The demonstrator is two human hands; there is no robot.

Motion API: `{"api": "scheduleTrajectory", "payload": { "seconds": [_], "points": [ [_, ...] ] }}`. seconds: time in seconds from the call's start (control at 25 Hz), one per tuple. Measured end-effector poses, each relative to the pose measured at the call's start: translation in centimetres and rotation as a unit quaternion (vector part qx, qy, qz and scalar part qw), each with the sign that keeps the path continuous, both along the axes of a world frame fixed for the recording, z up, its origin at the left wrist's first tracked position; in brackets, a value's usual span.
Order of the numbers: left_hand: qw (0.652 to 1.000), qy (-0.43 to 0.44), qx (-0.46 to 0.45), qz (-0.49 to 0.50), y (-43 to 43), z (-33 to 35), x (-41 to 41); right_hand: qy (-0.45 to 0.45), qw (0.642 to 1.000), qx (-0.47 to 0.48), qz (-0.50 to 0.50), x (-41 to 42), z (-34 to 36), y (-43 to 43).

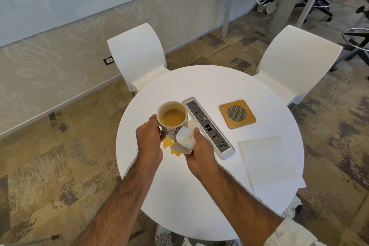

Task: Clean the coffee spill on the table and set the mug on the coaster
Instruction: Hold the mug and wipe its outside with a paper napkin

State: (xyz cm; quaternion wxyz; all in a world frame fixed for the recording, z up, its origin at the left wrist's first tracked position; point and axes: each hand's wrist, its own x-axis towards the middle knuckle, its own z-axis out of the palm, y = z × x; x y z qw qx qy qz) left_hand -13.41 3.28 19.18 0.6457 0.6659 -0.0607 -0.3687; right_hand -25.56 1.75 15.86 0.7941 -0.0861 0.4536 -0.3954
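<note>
A white mug [173, 118] with black markings, holding light brown coffee, is lifted above the round white table [199, 195]; my left hand [150, 140] grips its handle. My right hand [199, 152] holds a crumpled white tissue [184, 139] against the mug's lower side. Below the mug, a yellowish coffee spill [167, 143] lies on the table, partly hidden by both hands. A square wooden coaster [237, 114] with a round mesh centre sits farther right, bare.
A grey power-socket strip [208, 127] runs diagonally between the mug and the coaster. A flat white napkin [267, 164] lies at the table's right edge. Two white chairs [137, 60] [295, 60] stand behind the table. Patterned carpet surrounds it.
</note>
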Motion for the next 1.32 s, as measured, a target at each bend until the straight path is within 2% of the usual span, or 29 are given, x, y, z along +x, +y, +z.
{"api": "scheduleTrajectory", "payload": {
  "seconds": [0.2, 0.52, 0.96, 1.32],
  "points": [
    [1.0, 0.004, -0.015, -0.024, 0.3, 0.8, 0.7, 0.138, 0.98, -0.138, 0.046, -0.7, 1.7, -0.3],
    [1.0, 0.004, -0.017, -0.014, 0.1, 1.7, 0.7, 0.222, 0.94, -0.259, 0.011, 1.2, 3.7, 2.4],
    [1.0, 0.006, -0.011, -0.005, 0.6, 1.3, 1.0, 0.262, 0.923, -0.274, 0.057, 1.4, 3.6, 4.5],
    [1.0, 0.011, -0.017, -0.017, 0.8, 1.1, 0.7, 0.269, 0.912, -0.27, 0.153, 2.7, 2.4, 5.1]
  ]
}}
